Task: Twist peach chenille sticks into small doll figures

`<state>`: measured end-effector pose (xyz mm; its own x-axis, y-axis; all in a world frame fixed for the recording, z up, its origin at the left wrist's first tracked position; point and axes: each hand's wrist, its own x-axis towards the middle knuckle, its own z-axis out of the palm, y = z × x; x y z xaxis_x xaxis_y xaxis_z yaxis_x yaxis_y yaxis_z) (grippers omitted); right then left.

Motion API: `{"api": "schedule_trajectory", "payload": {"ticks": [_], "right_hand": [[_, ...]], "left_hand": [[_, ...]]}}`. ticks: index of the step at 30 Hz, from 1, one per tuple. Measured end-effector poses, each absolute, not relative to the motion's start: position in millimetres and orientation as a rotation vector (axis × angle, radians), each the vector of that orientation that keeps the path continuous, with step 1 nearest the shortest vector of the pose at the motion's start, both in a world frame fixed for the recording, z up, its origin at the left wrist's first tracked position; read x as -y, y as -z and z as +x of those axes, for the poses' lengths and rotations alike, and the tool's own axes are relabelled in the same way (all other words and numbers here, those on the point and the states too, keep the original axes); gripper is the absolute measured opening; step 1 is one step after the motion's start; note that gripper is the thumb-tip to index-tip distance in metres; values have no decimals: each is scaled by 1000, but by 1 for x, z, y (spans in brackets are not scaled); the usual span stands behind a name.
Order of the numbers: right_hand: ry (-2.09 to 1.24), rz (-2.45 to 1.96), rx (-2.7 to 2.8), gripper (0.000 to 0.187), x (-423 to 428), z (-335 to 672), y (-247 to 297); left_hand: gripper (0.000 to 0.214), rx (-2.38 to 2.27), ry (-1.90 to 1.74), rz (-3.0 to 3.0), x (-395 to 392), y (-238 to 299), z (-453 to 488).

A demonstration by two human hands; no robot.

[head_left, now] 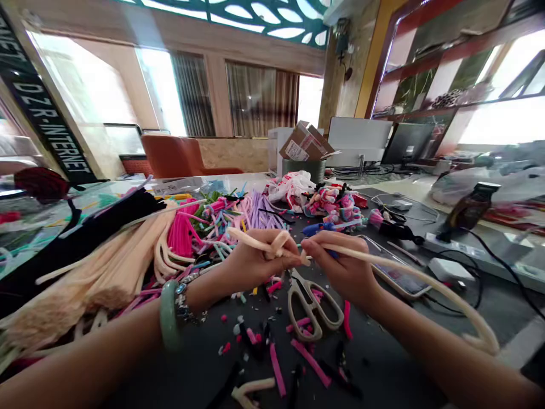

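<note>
Both hands meet above the dark tabletop, working on a cream pipe cleaner (400, 264). My left hand (255, 258) pinches its bent, looped part, with one end sticking out to the left. Fingers of my right hand (340, 261) are closed on the same pipe cleaner, whose long tail curves away to the right over the forearm. Where the fingertips meet, the exact bend is partly hidden. Just below lie scissors (313, 309) with beige handles, their blades partly hidden. A blue object (317, 228) shows behind my right hand.
Bundles of cream pipe cleaners (110, 267) and pink ones (186, 227) lie left, lilac ones (261, 213) behind. Pink offcuts (310, 363) litter the front. A phone (395, 270), a white adapter (451, 270) and a dark bottle (472, 210) stand or lie right. A cardboard box (306, 142) is at the back.
</note>
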<state>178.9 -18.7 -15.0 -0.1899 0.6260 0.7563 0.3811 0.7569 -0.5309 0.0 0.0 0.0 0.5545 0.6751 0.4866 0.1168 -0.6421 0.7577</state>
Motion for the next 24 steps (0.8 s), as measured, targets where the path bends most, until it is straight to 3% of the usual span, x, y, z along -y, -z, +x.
{"api": "schedule_trajectory", "payload": {"ticks": [3, 7, 12, 20, 24], "right_hand": [[-426, -828, 1739, 28, 17, 178, 17], [-511, -769, 1711, 22, 16, 177, 22], [-319, -664, 1862, 17, 18, 176, 26], [31, -718, 2010, 26, 25, 172, 28], [1, -698, 2027, 28, 24, 173, 27]], "left_hand": [[14, -638, -1070, 1978, 4, 1, 0], [17, -600, -1093, 1748, 7, 2, 3], [15, -595, -1164, 1601, 9, 3, 7], [19, -856, -1258, 1761, 7, 8, 8], [16, -915, -1227, 1960, 4, 10, 8]]}}
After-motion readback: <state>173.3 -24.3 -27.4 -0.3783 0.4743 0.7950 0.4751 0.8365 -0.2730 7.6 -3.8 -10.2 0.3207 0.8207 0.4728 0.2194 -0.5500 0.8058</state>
